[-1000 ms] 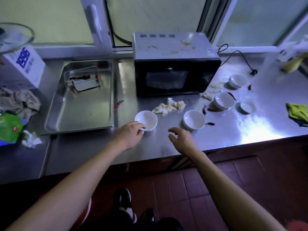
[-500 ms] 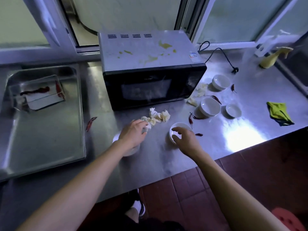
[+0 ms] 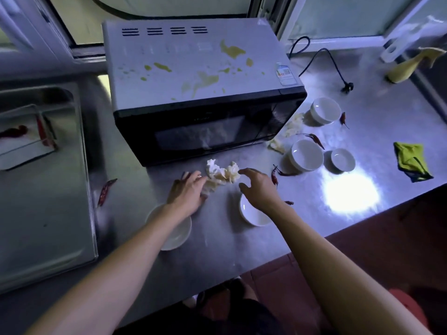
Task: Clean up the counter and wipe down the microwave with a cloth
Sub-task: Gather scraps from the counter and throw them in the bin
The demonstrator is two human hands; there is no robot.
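A microwave (image 3: 198, 68) with yellow stains on its pale top stands at the back of the steel counter (image 3: 242, 245). In front of its door lies a heap of pale cabbage scraps (image 3: 221, 174). My left hand (image 3: 187, 189) touches the heap's left side with fingers stretched along the counter. My right hand (image 3: 257, 187) hovers at the heap's right side, fingers loosely curved, holding nothing. A white bowl (image 3: 173, 232) sits under my left wrist, another white bowl (image 3: 254, 213) under my right wrist. A green cloth (image 3: 411, 162) lies at the far right.
A steel tray (image 3: 48, 189) with a smaller dish fills the left. Three more white bowls (image 3: 307, 154) and more scraps (image 3: 290, 131) sit right of the microwave. Dried red chillies (image 3: 105, 192) lie scattered. A black power cord (image 3: 321, 59) and a yellow spray bottle (image 3: 408, 66) are at the back right.
My view has moved closer and to the right. Both hands left the bowls and moved forward to either side of the scrap heap.
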